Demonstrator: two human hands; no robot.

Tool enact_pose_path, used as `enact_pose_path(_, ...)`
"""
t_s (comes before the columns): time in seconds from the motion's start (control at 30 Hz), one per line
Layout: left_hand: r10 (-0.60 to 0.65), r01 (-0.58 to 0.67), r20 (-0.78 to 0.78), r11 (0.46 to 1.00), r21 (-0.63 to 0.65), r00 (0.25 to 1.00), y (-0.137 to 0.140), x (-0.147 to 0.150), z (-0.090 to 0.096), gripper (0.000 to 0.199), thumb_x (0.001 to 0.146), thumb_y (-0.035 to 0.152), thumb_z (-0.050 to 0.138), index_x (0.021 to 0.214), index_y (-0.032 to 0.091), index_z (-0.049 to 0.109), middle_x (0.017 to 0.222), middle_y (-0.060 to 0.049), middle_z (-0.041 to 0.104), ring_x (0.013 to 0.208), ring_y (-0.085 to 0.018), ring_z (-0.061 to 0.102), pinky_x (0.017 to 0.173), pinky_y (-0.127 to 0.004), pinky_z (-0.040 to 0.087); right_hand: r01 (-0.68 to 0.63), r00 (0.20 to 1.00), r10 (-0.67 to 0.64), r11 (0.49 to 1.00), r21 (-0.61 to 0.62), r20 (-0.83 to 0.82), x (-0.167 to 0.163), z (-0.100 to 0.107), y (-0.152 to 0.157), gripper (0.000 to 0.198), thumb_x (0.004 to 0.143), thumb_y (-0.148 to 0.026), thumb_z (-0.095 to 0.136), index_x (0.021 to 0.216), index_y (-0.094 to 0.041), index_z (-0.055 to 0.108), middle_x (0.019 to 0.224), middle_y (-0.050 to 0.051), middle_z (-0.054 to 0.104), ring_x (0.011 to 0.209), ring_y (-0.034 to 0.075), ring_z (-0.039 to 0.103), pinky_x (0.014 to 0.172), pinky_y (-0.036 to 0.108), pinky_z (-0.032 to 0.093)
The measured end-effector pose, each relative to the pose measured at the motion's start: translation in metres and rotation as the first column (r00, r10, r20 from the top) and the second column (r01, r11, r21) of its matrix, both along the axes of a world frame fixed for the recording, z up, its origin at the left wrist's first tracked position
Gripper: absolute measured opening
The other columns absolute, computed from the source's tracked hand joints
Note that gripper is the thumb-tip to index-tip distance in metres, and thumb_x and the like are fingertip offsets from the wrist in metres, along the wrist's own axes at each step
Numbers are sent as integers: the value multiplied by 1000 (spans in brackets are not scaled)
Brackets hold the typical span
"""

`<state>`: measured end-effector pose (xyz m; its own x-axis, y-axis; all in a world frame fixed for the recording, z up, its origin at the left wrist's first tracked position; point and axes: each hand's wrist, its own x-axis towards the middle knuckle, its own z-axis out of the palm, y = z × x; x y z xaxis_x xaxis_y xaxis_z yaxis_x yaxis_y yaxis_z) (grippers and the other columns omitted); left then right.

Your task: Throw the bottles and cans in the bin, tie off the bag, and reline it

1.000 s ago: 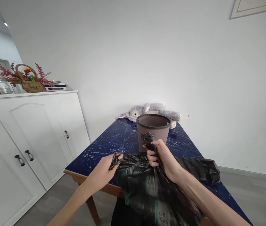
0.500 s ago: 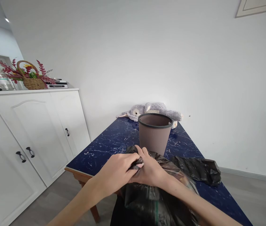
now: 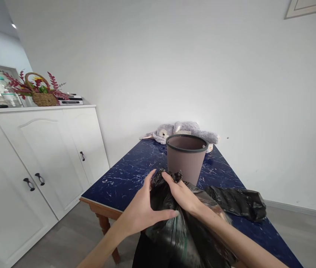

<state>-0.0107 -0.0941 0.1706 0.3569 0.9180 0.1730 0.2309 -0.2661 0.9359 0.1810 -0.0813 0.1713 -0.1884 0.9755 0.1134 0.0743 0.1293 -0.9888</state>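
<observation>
A filled black plastic bag (image 3: 174, 236) is held up at the near edge of a worktop (image 3: 127, 175), close to the wearer, its lower part cut off by the bottom of the view. Pale, greenish and brownish contents are seen dimly through the thin film, but they cannot be made out. The crumpled neck (image 3: 158, 179) is gathered at the top and held by the right hand (image 3: 184, 195), whose thumb is laid across the bunched plastic; its other fingers are mostly hidden. The left hand (image 3: 139, 212) is held in a wide curve at the left of the neck, fingers raised and thumb stretched across the front of the bag. Whether the plastic is touched by its fingertips cannot be told.

The film is judged soft, limp, rather slippery and easily torn, the load loose and probably light to moderate. The bag is best taken by the gathered neck, with several folds pinched together, rather than by the stretched sides.

Just beyond the bag, a brown bin (image 3: 187, 162) with a dark rim is stood upright on the blue, marble-patterned worktop. To the right, a second black bag (image 3: 238, 203) is laid flat and creased. Behind the bin, a grey plush toy (image 3: 188, 127) is rested by the white wall (image 3: 180, 63). Farther left, a flower basket (image 3: 44, 99) is set on a white cabinet (image 3: 43, 160).
</observation>
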Motion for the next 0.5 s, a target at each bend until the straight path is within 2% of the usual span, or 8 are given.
enact_pose_path(0.1,-31,32,16,999,-36,999,6,17,-14,107,73,34,94,161,33,34,160,-16,49,143,-39,53,109,-45,49,-10,999,8,999,34,43,2,9,-6,54,98,-70,51,105,-21,74,111,8,76,122,33,63,107,44,47)
enact_pose_path(0.27,-33,38,128,999,-31,991,9,26,-16,102,81,29,88,161,31,24,144,-16,62,131,-35,63,105,-45,51,-41,995,31,994,106,96,6,23,-12,54,97,-72,50,89,-21,67,99,6,73,109,32,65,95,42,51)
enact_pose_path(0.37,-30,37,161,998,-46,987,14,26,-17,95,81,25,87,156,29,29,135,-15,67,120,-33,69,98,-41,54,-62,996,50,983,173,76,9,25,-9,52,100,-69,48,86,-21,63,94,4,71,103,28,64,91,38,50)
enact_pose_path(0.5,8,-5,159,1000,-14,987,18,27,-15,63,87,24,78,142,25,47,123,-13,72,109,-30,72,89,-36,56,-81,990,49,964,253,131,9,24,-2,49,100,-65,52,79,-21,59,82,1,64,89,23,60,83,34,47)
